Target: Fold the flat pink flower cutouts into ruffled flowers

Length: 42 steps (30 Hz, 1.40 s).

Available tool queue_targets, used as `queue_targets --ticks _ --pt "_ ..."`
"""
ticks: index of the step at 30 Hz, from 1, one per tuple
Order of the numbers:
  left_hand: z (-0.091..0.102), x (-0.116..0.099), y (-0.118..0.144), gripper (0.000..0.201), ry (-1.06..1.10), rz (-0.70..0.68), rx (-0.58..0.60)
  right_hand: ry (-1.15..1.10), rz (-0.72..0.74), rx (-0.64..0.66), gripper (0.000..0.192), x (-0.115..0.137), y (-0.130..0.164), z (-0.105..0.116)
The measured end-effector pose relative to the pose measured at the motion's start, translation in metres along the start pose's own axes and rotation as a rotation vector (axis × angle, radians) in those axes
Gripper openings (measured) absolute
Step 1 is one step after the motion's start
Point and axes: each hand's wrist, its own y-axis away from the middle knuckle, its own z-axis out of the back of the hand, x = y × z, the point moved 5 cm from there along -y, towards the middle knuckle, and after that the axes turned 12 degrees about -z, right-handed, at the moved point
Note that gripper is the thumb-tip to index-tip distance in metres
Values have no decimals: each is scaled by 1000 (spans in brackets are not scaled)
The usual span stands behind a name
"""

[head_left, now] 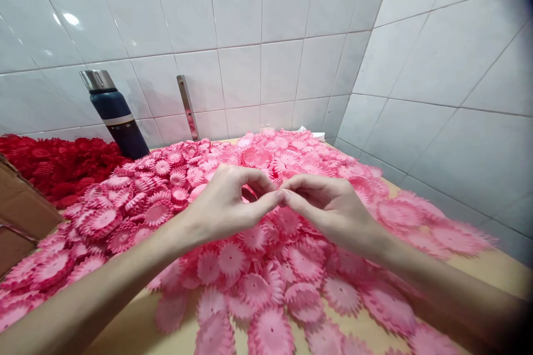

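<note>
My left hand (239, 197) and my right hand (322, 202) meet fingertip to fingertip above a large heap of pink scalloped petal discs (233, 259). Thumb and fingers are pinched together on each hand. Whatever lies between the fingertips is hidden or too small to make out. Many of the discs are round with frilled edges, and some show a small hole in the centre. A sliver of red shows through the gap under my left fingers.
A dark blue steel-capped bottle (120, 122) stands at the back left, beside a pile of red frilled pieces (66, 169). A cardboard box (23, 211) borders the left side. A metal strip (187, 108) leans on the tiled wall (241, 75). Yellowish tabletop (133, 321) shows in front.
</note>
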Motion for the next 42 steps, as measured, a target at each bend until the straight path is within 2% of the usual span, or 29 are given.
queue_targets --ticks 9,16,26,29,34,42 --pt "1 -2 -1 17 -181 -146 -18 28 22 14 12 3 2 -3" --pt "1 -1 -1 19 -119 -108 13 21 32 28 11 2 1 -2" --pt "-1 -7 2 21 -276 -234 -7 49 27 21 10 3 2 -3" --pt "6 -5 1 19 -305 -203 -70 58 10 -23 9 1 1 0" --pt "19 6 -1 18 -258 -64 -188 -3 -50 -143 12 -4 -2 11" --pt "29 13 -1 18 -275 14 -288 -177 -96 -162 16 -12 -8 14"
